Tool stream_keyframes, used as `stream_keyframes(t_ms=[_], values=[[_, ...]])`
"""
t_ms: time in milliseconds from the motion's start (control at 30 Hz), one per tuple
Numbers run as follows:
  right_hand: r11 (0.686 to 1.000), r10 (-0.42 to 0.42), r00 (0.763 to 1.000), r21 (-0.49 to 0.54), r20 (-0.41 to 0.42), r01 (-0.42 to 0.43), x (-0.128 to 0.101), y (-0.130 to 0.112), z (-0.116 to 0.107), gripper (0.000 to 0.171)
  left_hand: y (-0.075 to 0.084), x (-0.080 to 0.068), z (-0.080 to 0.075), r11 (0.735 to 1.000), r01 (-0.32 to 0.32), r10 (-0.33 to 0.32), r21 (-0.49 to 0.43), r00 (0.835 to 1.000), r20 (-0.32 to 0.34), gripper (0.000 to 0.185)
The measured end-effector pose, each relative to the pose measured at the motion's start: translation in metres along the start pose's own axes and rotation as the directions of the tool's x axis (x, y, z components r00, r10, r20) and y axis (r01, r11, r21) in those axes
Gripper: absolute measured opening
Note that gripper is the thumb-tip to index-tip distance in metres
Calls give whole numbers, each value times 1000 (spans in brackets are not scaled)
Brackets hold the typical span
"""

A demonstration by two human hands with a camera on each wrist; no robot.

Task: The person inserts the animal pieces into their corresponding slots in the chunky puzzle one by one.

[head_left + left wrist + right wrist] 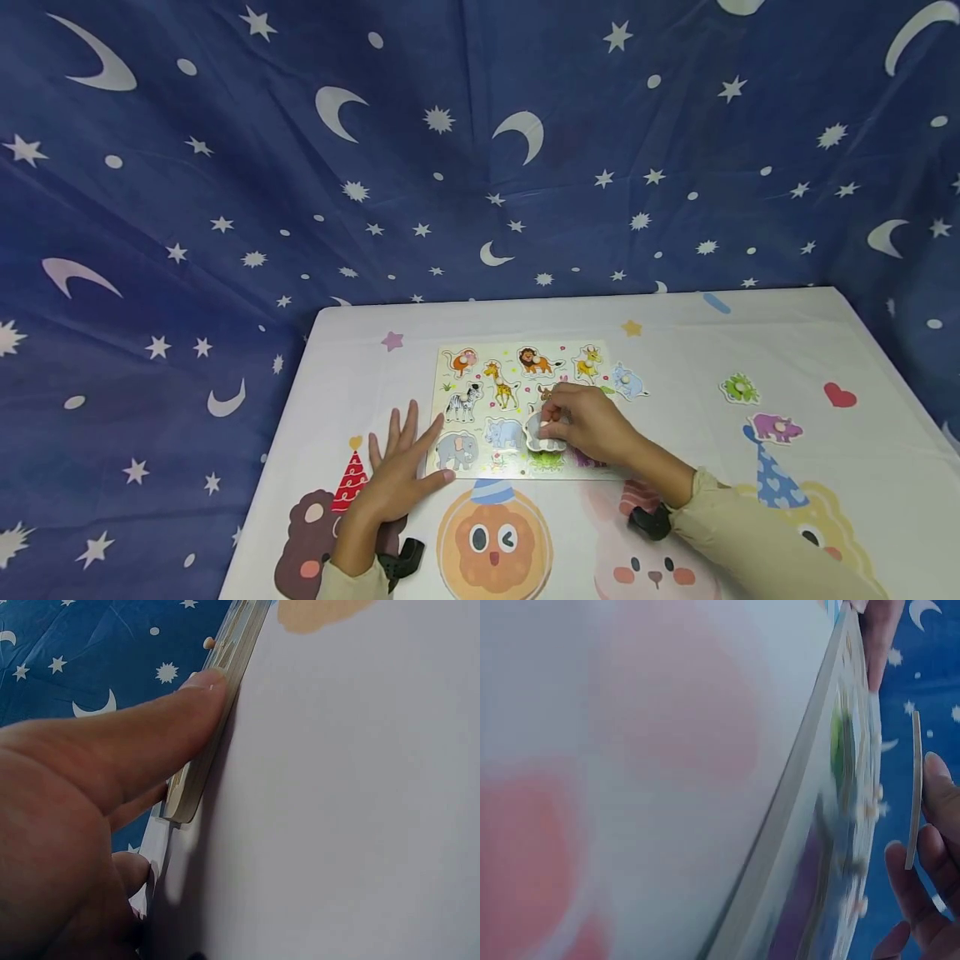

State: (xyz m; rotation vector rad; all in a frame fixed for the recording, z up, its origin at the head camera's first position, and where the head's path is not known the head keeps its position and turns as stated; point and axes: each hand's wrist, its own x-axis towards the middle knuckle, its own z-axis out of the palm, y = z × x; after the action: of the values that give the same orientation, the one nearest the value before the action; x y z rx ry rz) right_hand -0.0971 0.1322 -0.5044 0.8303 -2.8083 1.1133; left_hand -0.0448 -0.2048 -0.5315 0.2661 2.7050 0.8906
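Note:
A wooden animal puzzle board (517, 475) lies on the table. My right hand (592, 423) pinches a grey elephant puzzle piece (537, 433) above the board's lower middle; in the right wrist view the piece (916, 795) appears edge-on between fingers and thumb, apart from the board. My left hand (401, 475) lies with spread fingers at the board's lower left corner, and its thumb (202, 697) touches the board's edge. Near it is a printed elephant shape (457, 451), beside a blue hippo shape (504, 433). The right hand hides part of the board's right side.
Right of the board lie a blue hippo piece (628, 381), a green piece (740, 388) and a purple rhino piece (776, 428). A lion (536, 362), a giraffe (501, 385) and a zebra (464, 403) show on the board. A starry blue curtain (450, 250) hangs behind the table.

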Motion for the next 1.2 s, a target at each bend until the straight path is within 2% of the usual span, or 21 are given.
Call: stream_keyframes(t_ms=[367,700,900,1200], values=[[997,-78,996,6,37,78,31,-30,43,21,-1,0,-1,1000,-14,14,-5,1000,13,84],[997,-72,994,-22,77,74,50,-47,78,21,-2,-1,-1,999,-50,50,0,999,-11,82],[996,-69,993,-47,92,73,58,-54,91,22,-2,-1,-2,999,-39,39,8,999,-7,82],[994,-64,995,-84,75,70,64,-60,96,25,-2,0,-2,999,-38,38,9,999,1,81]])
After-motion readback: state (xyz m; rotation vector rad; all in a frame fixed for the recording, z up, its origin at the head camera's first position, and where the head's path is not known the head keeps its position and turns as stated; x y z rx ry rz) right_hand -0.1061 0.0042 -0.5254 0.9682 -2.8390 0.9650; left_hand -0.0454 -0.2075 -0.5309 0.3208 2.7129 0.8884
